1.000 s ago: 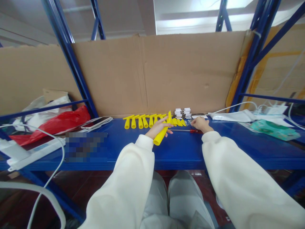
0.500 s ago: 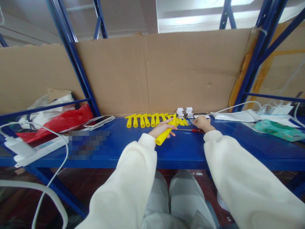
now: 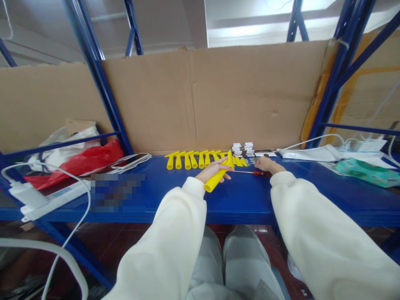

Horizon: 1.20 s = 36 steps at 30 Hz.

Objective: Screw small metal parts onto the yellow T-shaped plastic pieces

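In my left hand [image 3: 211, 170] lies a yellow hollow-handled piece [image 3: 216, 181], its round open end towards me and a narrower part pointing away. The fingers are wrapped partly round it. My right hand [image 3: 269, 165] is over the table by a small pile of tiny silvery parts [image 3: 251, 160], fingertips pinched together; what they hold, if anything, is too small to see. A screwdriver [image 3: 258, 173] with a red handle lies just below that hand, partly hidden by it. Several similar yellow pieces [image 3: 193, 160] are lined up behind my left hand, with smaller yellow wedge-shaped pieces [image 3: 240, 161] beside them.
Small white boxes [image 3: 243, 149] are stacked against the cardboard panel [image 3: 250, 96]. On the left are a phone [image 3: 131, 161], a red bag [image 3: 90, 160] and a power strip [image 3: 59, 198] with cables. A green packet [image 3: 367, 171] and white packaging [image 3: 309, 153] lie to the right.
My right hand has shifted slightly to the right, its fingertips still by the tiny parts. The left hand keeps the yellow piece in nearly the same pose. The whole view has dipped slightly.
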Motion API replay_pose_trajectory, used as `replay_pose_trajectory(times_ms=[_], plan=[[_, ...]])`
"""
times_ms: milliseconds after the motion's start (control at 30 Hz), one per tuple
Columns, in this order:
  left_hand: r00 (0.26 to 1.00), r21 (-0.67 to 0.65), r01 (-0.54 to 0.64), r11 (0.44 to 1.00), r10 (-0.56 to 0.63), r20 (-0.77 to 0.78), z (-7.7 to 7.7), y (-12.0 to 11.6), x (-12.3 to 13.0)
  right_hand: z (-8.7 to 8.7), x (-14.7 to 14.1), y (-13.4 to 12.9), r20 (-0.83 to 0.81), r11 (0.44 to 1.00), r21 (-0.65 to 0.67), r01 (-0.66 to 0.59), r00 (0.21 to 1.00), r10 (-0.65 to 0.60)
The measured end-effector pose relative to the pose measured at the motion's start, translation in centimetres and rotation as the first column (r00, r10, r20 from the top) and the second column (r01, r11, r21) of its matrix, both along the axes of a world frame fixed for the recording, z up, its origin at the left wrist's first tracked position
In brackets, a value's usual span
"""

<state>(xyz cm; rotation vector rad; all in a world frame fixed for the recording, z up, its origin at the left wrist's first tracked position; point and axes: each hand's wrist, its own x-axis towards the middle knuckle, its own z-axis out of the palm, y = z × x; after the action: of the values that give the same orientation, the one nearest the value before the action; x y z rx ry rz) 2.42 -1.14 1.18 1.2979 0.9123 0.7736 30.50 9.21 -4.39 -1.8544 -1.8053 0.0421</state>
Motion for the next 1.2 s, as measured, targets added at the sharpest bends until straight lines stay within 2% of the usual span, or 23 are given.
replay_pose_trajectory(times_ms=[100,167,233,333,433,567,833,1200], plan=[[1.0,-0.024,0.011,1.0,-0.01,0.024,-0.3,0.4,-0.1,0.9,-1.0,-0.6,-0.06,0.998,-0.057,-0.022,0.998,0.019],[0.999,-0.031,0.024,0.999,-0.023,0.047,-0.6,0.8,-0.2,1.6,-2.2,-1.2,-0.191,0.991,0.028,-0.131,0.972,0.134],[0.997,-0.033,0.036,0.999,-0.034,0.065,-0.8,1.0,-0.3,2.1,-3.5,-1.7,-0.348,0.954,0.148,-0.26,0.889,0.296],[0.997,-0.041,0.041,0.998,-0.038,0.063,-0.9,1.2,-0.2,2.5,-5.7,-2.7,-0.529,0.864,0.277,-0.42,0.685,0.502],[0.998,-0.055,0.045,0.997,-0.043,0.046,-0.9,1.4,-0.2,2.6,-7.6,-3.7,-0.628,0.827,0.31,-0.47,0.552,0.549],[0.996,-0.056,0.076,0.996,-0.072,0.06,-1.1,1.7,-0.2,2.4,-9.4,-4.6,-0.678,0.808,0.342,-0.48,0.47,0.566],[0.982,-0.072,0.14,0.988,-0.129,0.137,-1.4,2.0,-0.4,1.9,-10.1,-4.7,-0.698,0.818,0.374,-0.437,0.449,0.559],[0.96,-0.092,0.213,0.973,-0.191,0.203,-1.2,1.4,-0.5,2.1,-10.5,-5.2,-0.671,0.846,0.378,-0.376,0.518,0.531]])
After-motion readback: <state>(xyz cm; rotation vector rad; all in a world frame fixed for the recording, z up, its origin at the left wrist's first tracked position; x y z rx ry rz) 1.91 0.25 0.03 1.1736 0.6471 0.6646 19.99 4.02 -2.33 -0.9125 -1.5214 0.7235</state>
